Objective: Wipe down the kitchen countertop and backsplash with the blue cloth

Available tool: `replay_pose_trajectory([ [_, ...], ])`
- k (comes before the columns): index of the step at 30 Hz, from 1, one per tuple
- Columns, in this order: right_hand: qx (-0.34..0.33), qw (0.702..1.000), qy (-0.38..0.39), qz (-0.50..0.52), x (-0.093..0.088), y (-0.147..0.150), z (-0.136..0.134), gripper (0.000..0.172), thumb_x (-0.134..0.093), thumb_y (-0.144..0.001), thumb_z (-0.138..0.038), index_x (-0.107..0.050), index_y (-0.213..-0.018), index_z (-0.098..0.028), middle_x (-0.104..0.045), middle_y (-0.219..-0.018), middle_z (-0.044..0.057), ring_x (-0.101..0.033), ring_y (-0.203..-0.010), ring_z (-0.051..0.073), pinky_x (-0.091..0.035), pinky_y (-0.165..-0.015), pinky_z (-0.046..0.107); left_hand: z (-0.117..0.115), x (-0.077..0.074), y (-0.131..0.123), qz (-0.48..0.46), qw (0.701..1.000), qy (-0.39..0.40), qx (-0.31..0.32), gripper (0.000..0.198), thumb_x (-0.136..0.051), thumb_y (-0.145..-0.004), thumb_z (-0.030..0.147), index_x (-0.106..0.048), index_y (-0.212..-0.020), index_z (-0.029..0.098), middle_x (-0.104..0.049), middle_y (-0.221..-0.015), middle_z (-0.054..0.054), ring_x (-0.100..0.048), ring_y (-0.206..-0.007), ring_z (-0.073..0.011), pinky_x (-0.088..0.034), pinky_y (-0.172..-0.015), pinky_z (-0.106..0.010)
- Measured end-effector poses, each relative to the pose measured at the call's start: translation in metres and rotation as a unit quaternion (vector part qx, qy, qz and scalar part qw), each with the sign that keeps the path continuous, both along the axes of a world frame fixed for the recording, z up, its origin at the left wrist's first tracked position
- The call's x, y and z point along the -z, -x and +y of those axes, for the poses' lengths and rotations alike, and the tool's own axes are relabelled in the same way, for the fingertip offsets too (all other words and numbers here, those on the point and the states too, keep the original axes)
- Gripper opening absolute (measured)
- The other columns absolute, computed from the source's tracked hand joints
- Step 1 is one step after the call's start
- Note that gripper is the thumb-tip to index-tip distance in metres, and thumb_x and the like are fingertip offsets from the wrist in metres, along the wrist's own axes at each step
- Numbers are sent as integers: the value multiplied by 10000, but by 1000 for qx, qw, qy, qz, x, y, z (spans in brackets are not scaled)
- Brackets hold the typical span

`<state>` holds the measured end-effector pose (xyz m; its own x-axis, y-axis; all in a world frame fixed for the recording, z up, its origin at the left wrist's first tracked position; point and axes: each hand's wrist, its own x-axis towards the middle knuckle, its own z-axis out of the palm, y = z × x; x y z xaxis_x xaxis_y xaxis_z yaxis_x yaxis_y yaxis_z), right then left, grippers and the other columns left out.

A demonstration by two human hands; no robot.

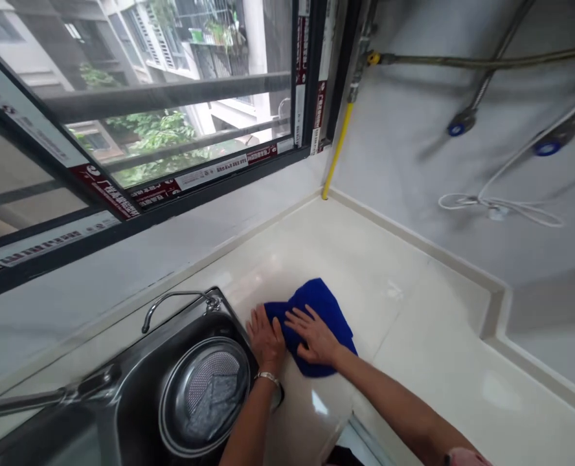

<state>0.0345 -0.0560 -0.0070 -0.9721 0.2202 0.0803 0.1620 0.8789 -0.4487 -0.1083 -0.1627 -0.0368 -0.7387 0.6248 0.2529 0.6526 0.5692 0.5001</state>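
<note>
A blue cloth (327, 310) lies spread on the pale, glossy countertop (414, 310) to the right of the sink. My right hand (315, 335) rests flat on top of it, fingers spread and pointing left. Beside the sink's edge, my left hand (267, 336) lies palm down with its fingers stretched out, at the cloth's left edge. A bracelet (267, 376) circles my left wrist. Part of the cloth is hidden under my right hand.
Left of my hands is a dark sink (136, 414) holding a round metal basin (171, 388) with a wet grey cloth (219, 401) inside. A curved faucet (171, 295) stands behind. A yellow pipe (337, 152) rises at the corner. A raised lip (414, 241) borders the wall.
</note>
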Motion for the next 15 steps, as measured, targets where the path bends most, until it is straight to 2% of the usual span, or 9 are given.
replay_pose_trajectory([
  [4, 42, 999, -5, -20, 2, -76, -37, 888, -506, -668, -161, -436, -1551, -222, -359, -1666, 67, -270, -1563, 282, -147, -1285, 620, 2, 0, -3, -12, 1000, -26, 8, 588, -287, -1047, 355, -386, -1539, 49, -419, -1591, -197, -297, -1541, -329, -234, -1281, -605],
  [8, 155, 985, -67, -24, 16, -172, -61, 853, -473, -748, -145, -380, -1589, -250, -352, -1668, 71, -292, -1556, 302, -222, -1271, 631, 3, -2, -5, -16, 999, -23, 22, 559, -345, -1031, 361, -492, -1479, 62, -385, -1609, -199, -273, -1547, -355, -196, -1286, -625],
  [12, 340, 932, -126, -17, 47, -277, -80, 802, -448, -846, -221, -284, -1627, -292, -361, -1664, 77, -330, -1537, 328, -274, -1254, 637, 5, 0, -5, 31, 999, 22, 26, 599, -377, -1016, 386, -464, -1493, 35, -342, -1622, -235, -219, -1557, -395, -175, -1275, -657],
  [15, 471, 866, -165, -19, 67, -328, -81, 762, -404, -886, -336, -271, -1630, -240, -412, -1628, 126, -371, -1513, 358, -300, -1234, 649, 5, 3, -4, 62, 997, 35, 43, 635, -403, -1004, 413, -451, -1496, 15, -326, -1618, -270, -166, -1566, -419, -187, -1265, -665],
])
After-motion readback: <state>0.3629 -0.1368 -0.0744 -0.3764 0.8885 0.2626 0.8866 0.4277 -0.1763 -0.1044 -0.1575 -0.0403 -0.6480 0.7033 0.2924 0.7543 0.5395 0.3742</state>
